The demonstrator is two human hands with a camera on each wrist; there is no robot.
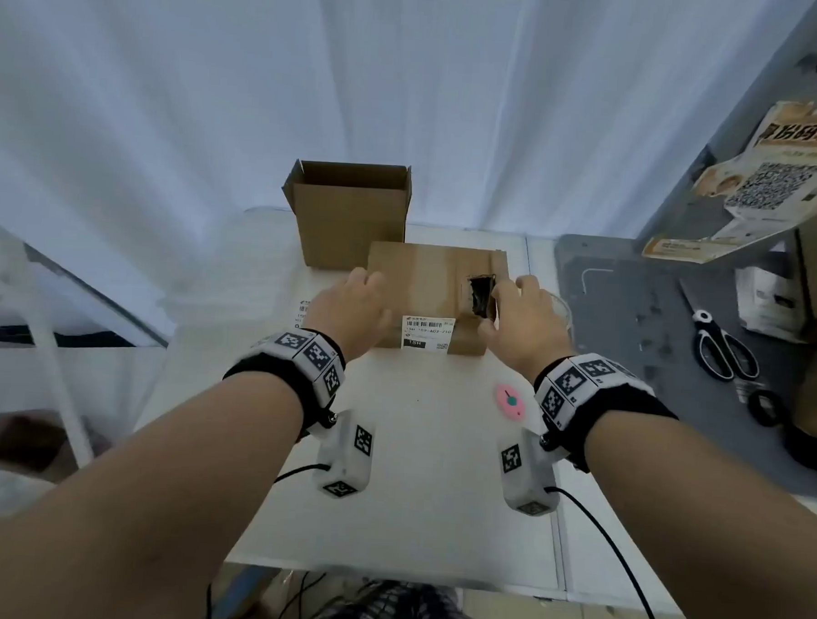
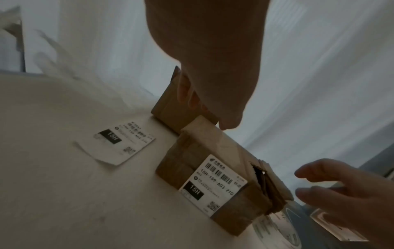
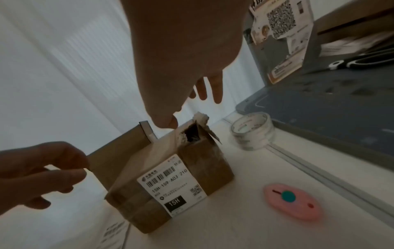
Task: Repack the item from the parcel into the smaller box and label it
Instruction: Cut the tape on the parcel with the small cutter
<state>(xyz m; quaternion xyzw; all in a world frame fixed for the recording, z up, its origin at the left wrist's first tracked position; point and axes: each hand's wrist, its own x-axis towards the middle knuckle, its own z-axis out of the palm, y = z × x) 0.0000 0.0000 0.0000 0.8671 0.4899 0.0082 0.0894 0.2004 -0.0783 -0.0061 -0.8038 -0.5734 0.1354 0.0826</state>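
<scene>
- Forearms with marker-covered wrist bands fill the near part of the head view, reaching forward over the white desk [image 1: 417, 475] toward the parcel.
- At the far left of the desk, a loose printed label [image 2: 116, 144] is seen lying flat, just beside the parcel (presumably the one meant for the smaller box).
- The left hand [image 1: 355, 301] is held at the parcel's left end; its fingers [image 2: 229, 121] are loosely spread and close on nothing, and whether they touch the cardboard cannot be told.
- The open box [image 1: 350, 211] stands upright behind the parcel with its flaps raised; nothing can be seen inside it.
- The parcel [image 1: 433, 301] lies mid-desk, taped, with its old label facing the person and a ragged hole torn in its top right; something dark is glimpsed inside, so the item is judged to be in the parcel.
- The right hand [image 1: 524, 320] is poised at that torn opening, fingers [image 3: 215, 91] extended and slack, gripping nothing.
- A pink cutter [image 3: 292, 201] lies in front of the parcel to its right, a tape roll [image 3: 252, 133] beside the parcel, and scissors [image 1: 721, 347] on the grey mat further right.
- Progress is judged early: only the breach has been made; widening it, removing the item, repacking, sealing and labelling all remain.
</scene>
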